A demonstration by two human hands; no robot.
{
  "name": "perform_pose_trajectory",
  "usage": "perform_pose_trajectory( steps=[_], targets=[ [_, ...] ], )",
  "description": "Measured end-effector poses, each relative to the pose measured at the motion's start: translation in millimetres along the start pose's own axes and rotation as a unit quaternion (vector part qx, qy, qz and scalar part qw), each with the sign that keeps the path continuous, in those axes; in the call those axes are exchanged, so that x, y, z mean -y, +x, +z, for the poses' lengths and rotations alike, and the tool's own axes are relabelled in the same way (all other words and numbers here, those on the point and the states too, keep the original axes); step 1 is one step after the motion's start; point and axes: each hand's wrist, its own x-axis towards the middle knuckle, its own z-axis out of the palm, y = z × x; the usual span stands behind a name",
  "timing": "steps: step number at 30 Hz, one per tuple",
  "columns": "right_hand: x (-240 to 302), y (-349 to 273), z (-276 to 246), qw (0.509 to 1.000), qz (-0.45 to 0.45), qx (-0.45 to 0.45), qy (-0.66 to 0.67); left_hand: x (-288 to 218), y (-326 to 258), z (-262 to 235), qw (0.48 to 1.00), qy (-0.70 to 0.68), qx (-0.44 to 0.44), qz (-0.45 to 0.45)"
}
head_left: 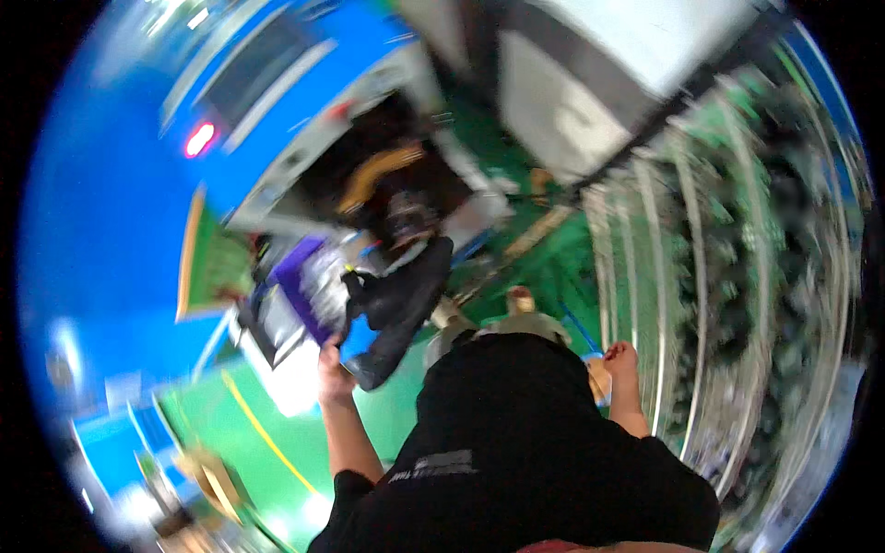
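A black boot-shaped piece [407, 300] with a bright blue patch hangs beside my left hand [334, 370]. That hand's fingers are closed at its lower edge and appear to grip it, though blur softens the contact. Just beyond it are a purple panel [297, 276] and crumpled clear plastic [327, 290]. On the other side of my body, my right hand [624, 364] is held low with the fingers curled in. A small tan and blue thing [599, 380] shows next to it. Whether anything is inside those fingers is hidden.
Ahead on the left stands a blue machine [341, 55] with a dark open bay and a glowing red light [200, 139]. Along the right runs a rack of pale bars [696, 276] holding several dark things. A yellow line [267, 433] crosses the green floor [369, 424].
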Motion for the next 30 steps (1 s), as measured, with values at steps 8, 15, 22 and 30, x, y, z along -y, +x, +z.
perform_pose_trajectory(
  steps=[8,15,22,30],
  targets=[
    [-181.8,-282.5,375.7,0.592,-0.448,0.427,-0.517,8.6,-74.7,-246.6,0.83,0.371,-0.417,-0.017],
    [-343.6,-484.6,544.6,0.084,-0.841,0.494,-0.204,57.0,-33.3,-284.2,0.512,0.687,-0.514,0.046],
    [-391.4,-446.3,584.0,0.022,-0.917,0.347,-0.197,-74.1,146.9,-423.8,0.695,0.571,-0.425,0.104],
    [-391.4,-445.9,587.3,0.013,-0.933,0.328,-0.15,-19.6,320.3,-317.2,0.778,0.581,-0.22,0.092]
  ],
)
